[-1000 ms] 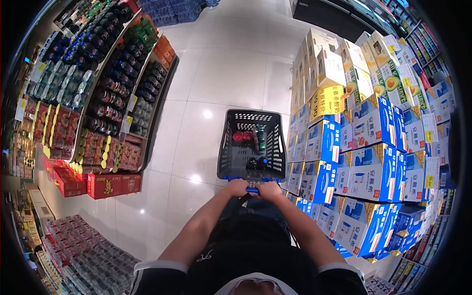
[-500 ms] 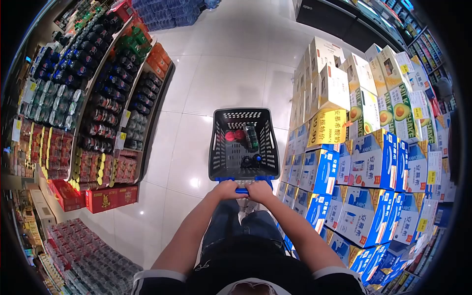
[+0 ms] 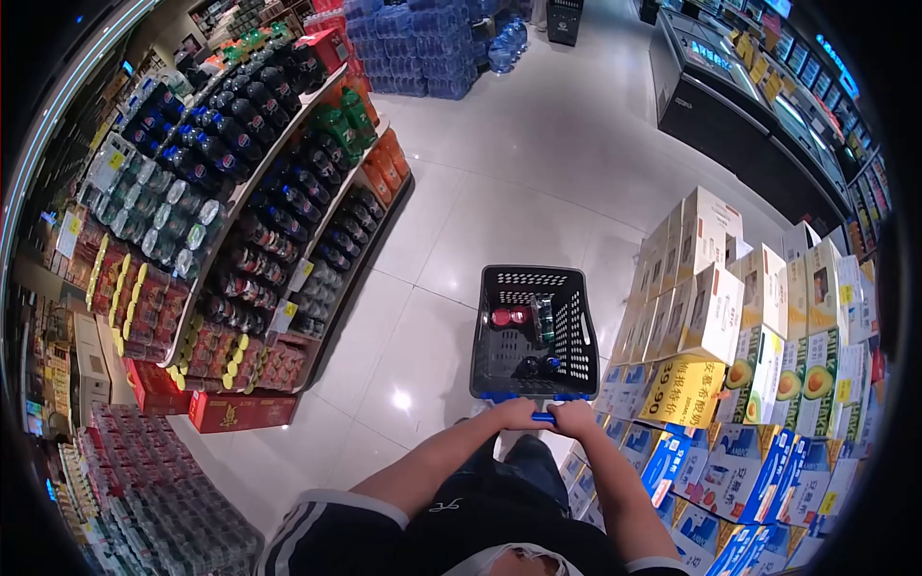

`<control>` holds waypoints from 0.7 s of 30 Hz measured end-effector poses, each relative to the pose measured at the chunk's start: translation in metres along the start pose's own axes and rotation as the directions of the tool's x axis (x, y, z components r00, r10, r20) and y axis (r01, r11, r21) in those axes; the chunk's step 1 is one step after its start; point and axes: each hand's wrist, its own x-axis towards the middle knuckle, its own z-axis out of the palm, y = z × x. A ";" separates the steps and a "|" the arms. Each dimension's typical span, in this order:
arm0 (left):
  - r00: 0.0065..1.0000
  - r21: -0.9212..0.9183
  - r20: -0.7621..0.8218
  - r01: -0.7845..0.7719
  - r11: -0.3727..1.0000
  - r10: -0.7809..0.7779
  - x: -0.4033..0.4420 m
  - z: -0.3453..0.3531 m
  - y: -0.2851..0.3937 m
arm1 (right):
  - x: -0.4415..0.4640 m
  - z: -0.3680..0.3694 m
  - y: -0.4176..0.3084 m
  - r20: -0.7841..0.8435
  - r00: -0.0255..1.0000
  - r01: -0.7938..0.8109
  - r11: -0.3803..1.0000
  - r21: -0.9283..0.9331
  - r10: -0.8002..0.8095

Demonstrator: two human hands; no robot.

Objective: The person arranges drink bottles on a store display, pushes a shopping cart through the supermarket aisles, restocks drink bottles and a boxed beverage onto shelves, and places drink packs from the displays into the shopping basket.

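Both of my hands are wrapped round the blue handle (image 3: pixel 544 418) of a black shopping cart (image 3: pixel 480 370) with slotted basket walls. My left hand (image 3: pixel 517 414) grips the left part of the bar, and my right hand (image 3: pixel 573 419) closes on it a short way to the right. Inside the basket lie a pinkish-red item (image 3: pixel 509 316), a clear and green bottle-like pack (image 3: pixel 545 319) against the right wall, and dark items with blue caps (image 3: pixel 538 366) near the handle end. Their exact kinds are hard to make out.
Shelves of soda bottles (image 3: pixel 221 144) stand on the left, with red cartons (image 3: pixel 242 411) at their foot. Stacked milk-drink boxes (image 3: pixel 715 461) rise close on the right. Ahead are blue water packs (image 3: pixel 413 48), a black freezer (image 3: pixel 711 106) and tiled floor (image 3: pixel 519 192).
The view has swung, so the cart and my hands now sit further right and lower. More of the freezer and water packs shows ahead. Both hands stay on the handle.
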 end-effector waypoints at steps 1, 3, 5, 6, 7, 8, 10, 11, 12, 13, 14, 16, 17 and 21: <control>1.000 0.035 0.011 0.018 0.999 -0.018 0.005 -0.013 0.006 | 0.009 -0.007 0.008 0.001 1.000 0.006 1.000 -0.008 -0.006; 0.996 0.062 0.055 0.070 0.996 -0.074 0.014 -0.045 0.018 | 0.028 -0.022 0.024 0.032 0.999 0.026 1.000 -0.017 -0.026; 0.995 0.027 0.024 0.097 0.995 -0.097 0.027 -0.067 0.020 | 0.050 -0.034 0.040 0.046 0.998 0.044 0.998 -0.034 -0.042; 0.995 0.004 -0.006 0.097 0.995 -0.097 0.033 -0.076 0.017 | 0.060 -0.041 0.047 0.049 0.998 0.052 0.998 -0.036 -0.050; 0.995 0.013 -0.018 0.097 0.995 -0.097 0.040 -0.085 0.014 | 0.070 -0.052 0.053 0.034 0.998 0.059 0.998 -0.029 -0.058; 0.994 -0.004 -0.037 0.106 0.994 -0.106 0.049 -0.095 0.011 | 0.083 -0.057 0.062 0.073 0.995 0.069 0.996 -0.062 -0.064; 0.992 -0.018 -0.062 0.111 0.994 -0.112 0.069 -0.120 0.006 | 0.107 -0.072 0.076 0.062 0.995 0.085 0.992 -0.089 -0.079; 0.985 -0.062 -0.042 0.167 0.984 -0.170 0.078 -0.132 0.005 | 0.119 -0.081 0.083 0.060 0.995 0.088 0.992 -0.094 -0.083; 0.974 -0.102 -0.021 0.222 0.970 -0.225 0.087 -0.146 0.003 | 0.136 -0.091 0.092 0.046 0.995 0.096 0.991 -0.091 -0.092; 0.982 -0.099 -0.067 0.169 0.981 -0.176 0.092 -0.162 -0.003 | 0.152 -0.100 0.100 0.030 0.994 0.105 0.991 -0.089 -0.102; 0.981 -0.099 -0.081 0.169 0.981 -0.177 0.099 -0.174 -0.007 | 0.166 -0.106 0.107 0.026 0.994 0.113 0.989 -0.099 -0.111; 0.973 -0.050 -0.172 0.150 0.987 -0.157 0.114 -0.205 -0.019 | 0.202 -0.123 0.120 0.007 0.989 0.147 0.985 -0.095 -0.147; 0.960 -0.003 -0.206 0.192 0.981 -0.189 0.122 -0.218 -0.026 | 0.218 -0.135 0.123 0.044 0.988 0.149 0.983 -0.103 -0.145; 0.966 -0.025 -0.152 0.209 0.978 -0.210 0.153 -0.280 -0.053 | 0.273 -0.187 0.137 0.014 0.986 0.169 0.983 -0.077 -0.168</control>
